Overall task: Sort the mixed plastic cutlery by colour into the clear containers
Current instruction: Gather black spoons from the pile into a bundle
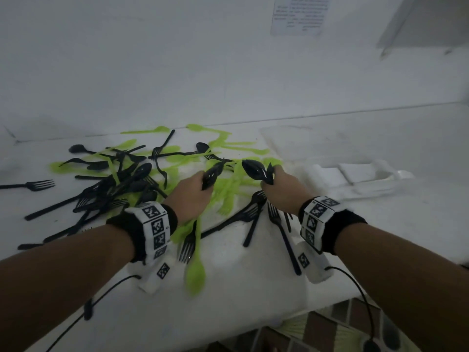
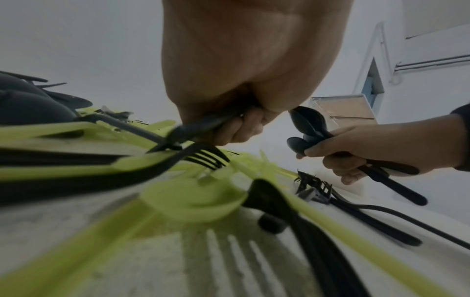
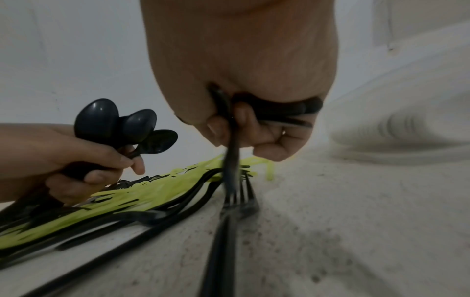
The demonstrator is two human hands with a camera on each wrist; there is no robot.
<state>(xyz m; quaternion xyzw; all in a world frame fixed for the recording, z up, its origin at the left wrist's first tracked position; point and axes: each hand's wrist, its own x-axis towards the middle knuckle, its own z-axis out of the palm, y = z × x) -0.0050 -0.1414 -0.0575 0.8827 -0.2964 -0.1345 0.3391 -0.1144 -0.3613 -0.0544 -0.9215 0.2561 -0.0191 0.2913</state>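
Observation:
Black and lime-green plastic cutlery lies mixed in a pile (image 1: 132, 179) on the white table (image 1: 253, 288). My left hand (image 1: 203, 185) hovers over the green pieces (image 1: 228, 191) and grips a bundle of black spoons (image 1: 213, 174); their bowls show in the right wrist view (image 3: 112, 122). My right hand (image 1: 272, 179), just to the right, grips another bundle of black spoons (image 1: 253, 170), also seen in the left wrist view (image 2: 307, 124). A clear container (image 1: 309, 143) stands faintly visible at the back right.
White foam trays (image 1: 360, 176) lie right of my right hand. Black forks (image 1: 279, 224) and a green spoon (image 1: 195, 273) lie near my wrists. A lone black fork (image 1: 33, 185) lies at the far left. The table's front edge (image 1: 291, 323) runs below my forearms.

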